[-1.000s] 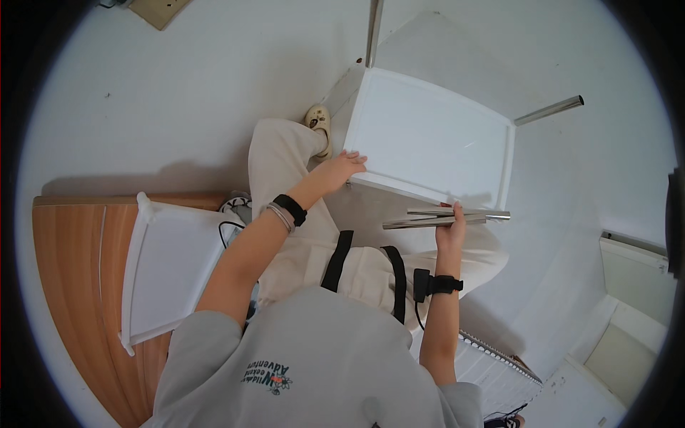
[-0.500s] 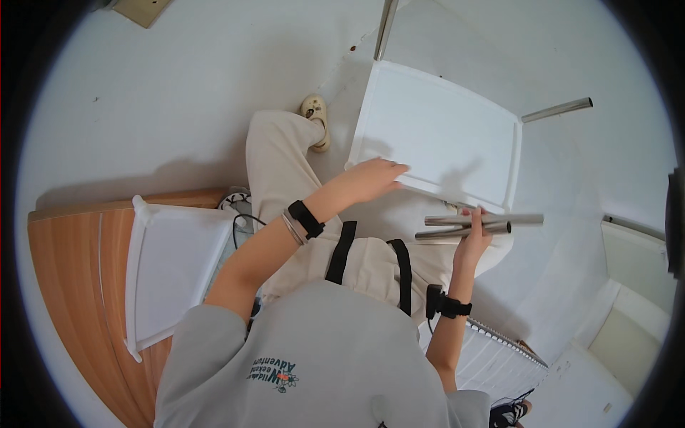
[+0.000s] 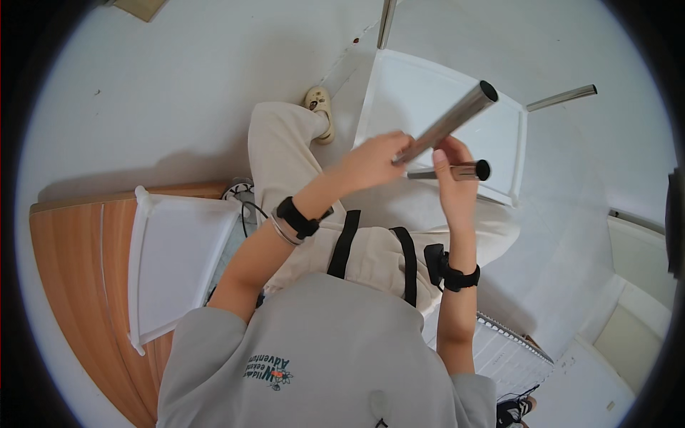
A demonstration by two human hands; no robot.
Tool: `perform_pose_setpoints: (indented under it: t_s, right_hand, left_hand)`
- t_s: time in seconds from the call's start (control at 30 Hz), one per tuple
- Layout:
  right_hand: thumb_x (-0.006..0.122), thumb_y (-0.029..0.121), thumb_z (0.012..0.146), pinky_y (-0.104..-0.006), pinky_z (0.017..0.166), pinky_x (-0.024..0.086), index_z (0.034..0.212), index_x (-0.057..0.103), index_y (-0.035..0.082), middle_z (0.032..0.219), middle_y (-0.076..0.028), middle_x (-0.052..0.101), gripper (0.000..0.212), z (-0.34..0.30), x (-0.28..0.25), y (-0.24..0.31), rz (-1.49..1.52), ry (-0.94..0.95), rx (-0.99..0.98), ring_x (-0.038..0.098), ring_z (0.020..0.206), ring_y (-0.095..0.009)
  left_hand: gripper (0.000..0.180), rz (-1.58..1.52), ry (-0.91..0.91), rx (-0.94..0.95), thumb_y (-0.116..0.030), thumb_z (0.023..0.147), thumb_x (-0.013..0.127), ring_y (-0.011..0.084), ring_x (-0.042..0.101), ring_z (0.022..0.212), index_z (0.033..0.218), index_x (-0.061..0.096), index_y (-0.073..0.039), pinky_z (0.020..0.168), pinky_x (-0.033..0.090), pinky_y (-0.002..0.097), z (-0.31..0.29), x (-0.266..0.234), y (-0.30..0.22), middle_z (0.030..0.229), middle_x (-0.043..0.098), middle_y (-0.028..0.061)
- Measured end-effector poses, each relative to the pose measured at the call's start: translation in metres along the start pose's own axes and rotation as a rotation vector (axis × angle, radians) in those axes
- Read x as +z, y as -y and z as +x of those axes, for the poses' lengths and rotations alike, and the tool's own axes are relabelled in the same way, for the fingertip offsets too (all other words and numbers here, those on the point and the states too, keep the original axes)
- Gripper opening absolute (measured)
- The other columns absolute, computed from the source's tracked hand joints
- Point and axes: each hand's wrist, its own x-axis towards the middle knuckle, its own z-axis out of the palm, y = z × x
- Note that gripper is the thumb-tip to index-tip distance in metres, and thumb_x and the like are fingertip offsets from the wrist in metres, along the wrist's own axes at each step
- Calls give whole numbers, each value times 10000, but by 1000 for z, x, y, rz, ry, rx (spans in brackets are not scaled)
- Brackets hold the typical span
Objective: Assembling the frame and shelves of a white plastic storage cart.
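Observation:
My left hand (image 3: pixel 374 160) is closed round the lower end of a shiny metal tube (image 3: pixel 457 118), which slants up to the right. In my right hand (image 3: pixel 457 187) lies another metal tube (image 3: pixel 469 171), held level between fingers and thumb, its open end pointing right. The right fingers are close to the slanted tube; whether they touch it I cannot tell. Beyond both hands sits a white rectangular shelf panel (image 3: pixel 399 89) with a raised rim. One metal tube (image 3: pixel 386 25) stands at its far left corner and another tube (image 3: pixel 564 98) at its far right corner.
To the left, a second white panel (image 3: pixel 178 267) rests on a brown wooden board (image 3: pixel 68 285). My outstretched legs flank the work area, with a beige clog (image 3: pixel 320 114) at one foot. A white ribbed item (image 3: pixel 499 342) lies at my lower right.
Both hands have risen and come together. My left hand has left the panel and taken one tube from the bunch in my right hand, tilting it upward.

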Motion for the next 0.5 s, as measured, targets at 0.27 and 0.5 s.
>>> perform_pose_setpoints:
  t_s: [0.27,0.5]
  right_hand:
    - [588,195,798,-201,467,365,825,503,-23,643,-43,500,235,9,-18,-11,50,-223,154,452,515,-77]
    - [591,204,796,-204,476,371,808,498,-15,636,-40,498,238,9,-22,-12,73,-263,161,461,523,-81]
  left_hand:
    - [116,-155,-379,-211,-1,670,550,129,583,711,779,513,12,701,467,249,-22,-47,52,713,582,74]
    - [116,-140,-188,-198,27,656,526,130,566,677,765,491,5,660,458,251,-30,-43,50,680,564,69]
